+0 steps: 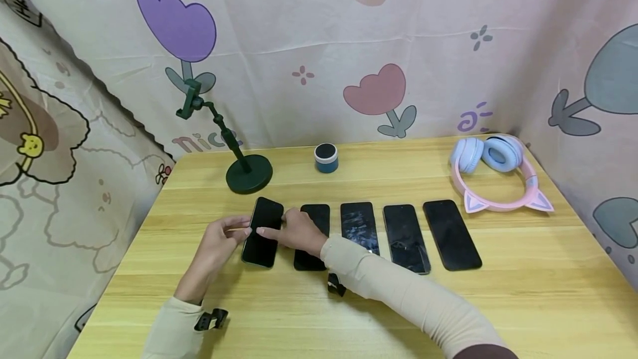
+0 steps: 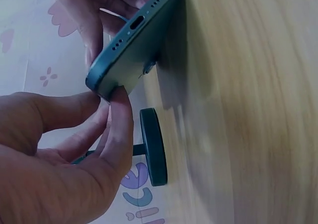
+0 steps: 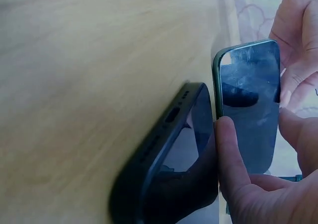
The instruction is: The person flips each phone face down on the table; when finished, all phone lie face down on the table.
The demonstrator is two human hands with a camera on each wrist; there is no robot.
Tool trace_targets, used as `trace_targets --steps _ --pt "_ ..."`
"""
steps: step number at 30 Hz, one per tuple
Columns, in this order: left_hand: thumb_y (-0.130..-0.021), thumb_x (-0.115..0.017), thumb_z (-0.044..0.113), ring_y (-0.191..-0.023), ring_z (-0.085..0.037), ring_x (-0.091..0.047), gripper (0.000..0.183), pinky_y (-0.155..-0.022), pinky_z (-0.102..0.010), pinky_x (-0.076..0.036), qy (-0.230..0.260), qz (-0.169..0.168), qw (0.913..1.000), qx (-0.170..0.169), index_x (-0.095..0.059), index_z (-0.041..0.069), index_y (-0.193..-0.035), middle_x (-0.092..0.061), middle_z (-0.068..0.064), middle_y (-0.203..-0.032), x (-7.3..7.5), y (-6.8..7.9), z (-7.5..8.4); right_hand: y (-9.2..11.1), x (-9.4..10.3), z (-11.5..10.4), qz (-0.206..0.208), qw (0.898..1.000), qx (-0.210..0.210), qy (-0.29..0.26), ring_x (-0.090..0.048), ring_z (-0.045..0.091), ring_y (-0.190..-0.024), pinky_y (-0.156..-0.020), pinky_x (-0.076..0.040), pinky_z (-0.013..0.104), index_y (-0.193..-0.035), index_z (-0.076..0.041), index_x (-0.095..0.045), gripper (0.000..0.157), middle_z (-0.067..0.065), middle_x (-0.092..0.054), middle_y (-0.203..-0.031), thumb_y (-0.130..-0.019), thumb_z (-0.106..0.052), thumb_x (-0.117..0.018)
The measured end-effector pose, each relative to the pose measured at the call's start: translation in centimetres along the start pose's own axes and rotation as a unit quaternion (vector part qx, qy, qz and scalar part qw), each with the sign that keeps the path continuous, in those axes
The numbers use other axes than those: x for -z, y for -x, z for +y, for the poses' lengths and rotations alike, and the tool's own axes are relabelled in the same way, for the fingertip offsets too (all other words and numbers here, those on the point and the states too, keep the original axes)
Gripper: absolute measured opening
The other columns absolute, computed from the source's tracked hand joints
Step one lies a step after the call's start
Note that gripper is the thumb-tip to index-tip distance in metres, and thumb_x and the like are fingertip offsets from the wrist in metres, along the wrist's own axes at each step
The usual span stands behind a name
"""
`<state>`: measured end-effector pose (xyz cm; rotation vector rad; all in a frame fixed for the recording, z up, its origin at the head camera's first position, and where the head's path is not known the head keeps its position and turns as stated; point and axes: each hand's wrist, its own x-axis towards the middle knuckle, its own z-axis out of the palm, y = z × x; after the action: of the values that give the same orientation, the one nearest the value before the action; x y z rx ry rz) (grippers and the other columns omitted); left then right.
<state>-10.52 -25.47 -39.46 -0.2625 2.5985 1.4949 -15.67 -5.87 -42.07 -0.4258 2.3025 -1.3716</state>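
Head view, left to right: a bare left hand (image 1: pixel 219 242) in a cream sleeve pinches the left edge of a phone (image 1: pixel 261 251); in the left wrist view, thumb and finger close on its rim near a lower corner. Behind stands a dark green phone stand (image 1: pixel 249 174), with a round base and jointed stem. The phone is the leftmost of five, tilted above the wooden table (image 1: pixel 279 320); whether an edge touches the wood is unclear. A right hand (image 1: pixel 299 231) holds its right side, thumb across the screen, fingers at the edge. Careful handling would likely mean both hands turning together, gripping by the rims, since smooth glass may slip, and steering clear of the second phone (image 1: pixel 309 262), flat just beside.

Near the back sits a small round jar (image 1: pixel 326 162), blue with a white rim and dark top. A third phone (image 1: pixel 356 226) shows mottled reflections; a fourth (image 1: pixel 406 240) and fifth (image 1: pixel 452 235) are glossy black slabs with rounded corners. Farthest right lie cat-eared headphones (image 1: pixel 498 204), pink band, padded blue cups. Pale, pleated cloth printed with flowers hangs behind.
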Motion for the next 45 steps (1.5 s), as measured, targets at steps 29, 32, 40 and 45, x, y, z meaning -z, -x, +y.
trace_targets --steps 29,32,40,45 --pt "-0.109 -0.048 0.033 -0.139 -0.036 -0.044 0.062 -0.110 -0.047 -0.041 0.088 -0.150 0.9848 -0.005 -0.029 0.001 -0.158 -0.042 -0.022 -0.153 -0.4 -0.6 -0.8 0.3 -0.3 -0.4 -0.017 0.984 -0.037 -0.174 -0.073 0.023 -0.086 -0.082 -0.058 0.036 -0.103 0.001 -0.077 0.061 0.011 -0.072 -0.087 -0.097 -0.058 -0.059" --pt "-0.108 -0.050 0.038 -0.136 -0.037 -0.049 0.064 -0.108 -0.046 -0.044 0.081 -0.149 0.9855 -0.003 -0.031 0.003 -0.158 -0.046 -0.023 -0.150 -0.7 -0.7 -0.9 0.1 -0.5 -0.4 -0.009 0.979 -0.045 -0.197 -0.072 0.026 -0.087 -0.082 -0.059 0.037 -0.103 0.005 -0.076 0.061 0.015 -0.073 -0.089 -0.098 -0.053 -0.062" --pt "-0.105 -0.053 0.046 -0.136 -0.037 -0.048 0.068 -0.107 -0.045 -0.045 0.067 -0.143 0.9874 0.001 -0.035 0.007 -0.157 -0.046 -0.024 -0.149 -1.1 -0.7 -0.7 -0.1 -0.5 -0.4 -0.011 0.976 -0.056 -0.211 -0.072 0.023 -0.087 -0.079 -0.059 0.032 -0.106 0.006 -0.075 0.056 0.015 -0.072 -0.097 -0.101 -0.048 -0.061" --pt "-0.106 -0.050 0.047 -0.136 -0.038 -0.048 0.067 -0.105 -0.045 -0.047 0.067 -0.147 0.9869 0.000 -0.034 0.010 -0.158 -0.044 -0.023 -0.151 -1.1 -0.5 -0.7 -0.3 -0.6 -0.6 0.000 0.970 -0.058 -0.234 -0.073 0.024 -0.086 -0.077 -0.060 0.033 -0.105 0.003 -0.076 0.047 0.014 -0.073 -0.092 -0.101 -0.041 -0.063"
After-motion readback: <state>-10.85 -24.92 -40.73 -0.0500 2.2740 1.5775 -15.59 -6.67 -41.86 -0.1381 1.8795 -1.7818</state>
